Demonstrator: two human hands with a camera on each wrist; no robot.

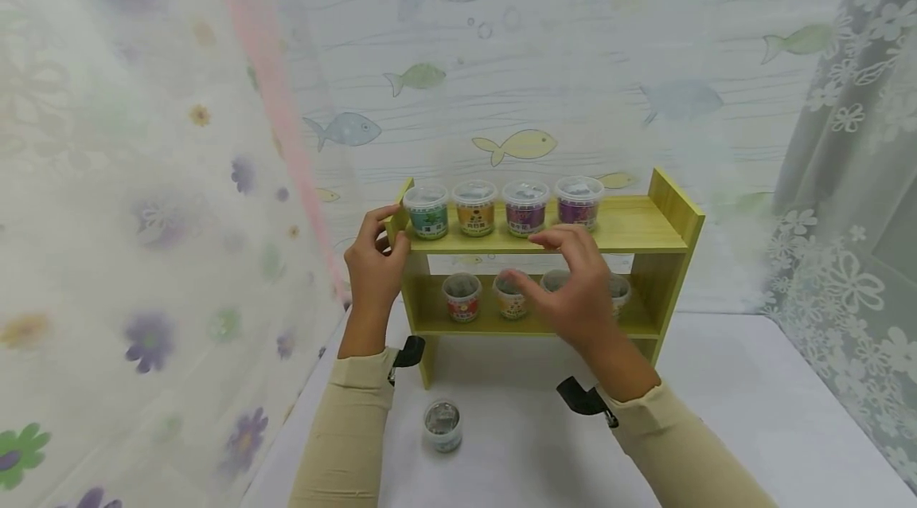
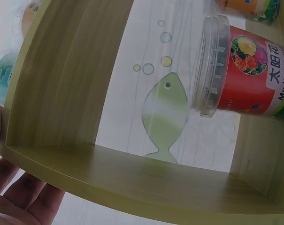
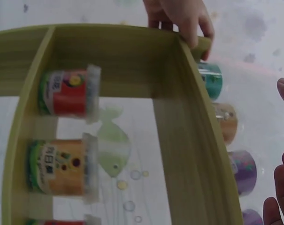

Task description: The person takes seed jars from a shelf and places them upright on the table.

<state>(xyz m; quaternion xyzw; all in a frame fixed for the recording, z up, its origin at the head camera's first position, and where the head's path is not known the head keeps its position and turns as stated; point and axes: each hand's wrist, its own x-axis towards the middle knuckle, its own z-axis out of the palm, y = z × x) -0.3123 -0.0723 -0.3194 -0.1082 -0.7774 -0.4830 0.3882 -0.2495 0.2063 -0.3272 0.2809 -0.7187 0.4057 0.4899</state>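
Note:
A two-tier yellow-green wooden rack (image 1: 637,225) stands ahead. My left hand (image 1: 376,257) grips its upper left corner; in the left wrist view several fingers (image 2: 24,192) pass behind the side panel. My right hand (image 1: 573,277) is raised before the rack with thumb and fingers spread apart, holding nothing. Along the top tier stand lidded plastic cups: a green one (image 1: 430,213) beside my left hand, an orange one (image 1: 475,209) and two purple ones (image 1: 526,209). On the lower tier are a red cup (image 1: 462,298), a yellow-orange cup (image 1: 511,301) and others partly hidden behind my right hand.
A single lidded cup (image 1: 442,426) stands on the white tabletop (image 1: 516,444) in front of the rack, between my forearms. Fish-print curtain (image 1: 587,54) hangs behind the rack, with flowered cloth (image 1: 143,253) along the left and lace (image 1: 852,277) on the right.

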